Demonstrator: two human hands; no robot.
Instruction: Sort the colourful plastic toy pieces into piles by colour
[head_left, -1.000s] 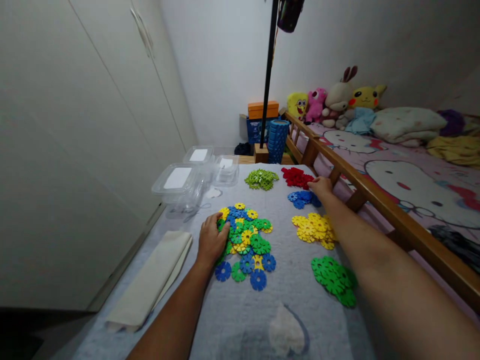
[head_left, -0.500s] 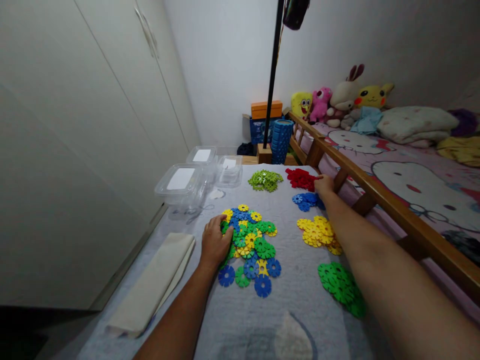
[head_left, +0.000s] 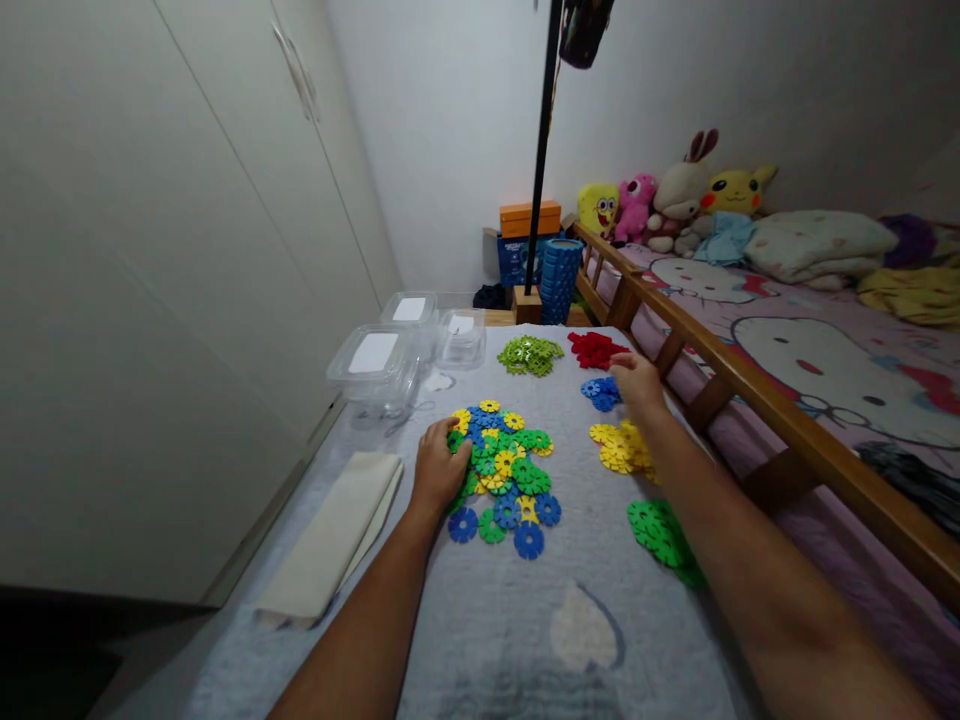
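Note:
A mixed pile of green, yellow and blue notched plastic discs (head_left: 499,465) lies mid-table. My left hand (head_left: 442,462) rests at its left edge, thumb and fingers apart, touching green discs. Over on the right, my right hand (head_left: 637,383) is held just above the blue disc pile (head_left: 601,392), beside the red pieces (head_left: 592,350). Its fingers are loosely bent and I see no piece in them. Part of the yellow disc pile (head_left: 619,448) and of the green disc pile (head_left: 660,535) is hidden by my right forearm. Light green pieces (head_left: 530,355) form a heap farther back.
Clear lidded plastic boxes (head_left: 375,365) stand at the back left, with a folded beige cloth (head_left: 334,540) in front. A wooden bed rail (head_left: 720,375) runs along the right side. Behind the table rise a black pole (head_left: 538,180) and a blue foam roller (head_left: 560,283).
My right hand has moved slightly left, away from the edge of the red pieces. My left hand stays at the mixed pile. The camera view has shifted a little.

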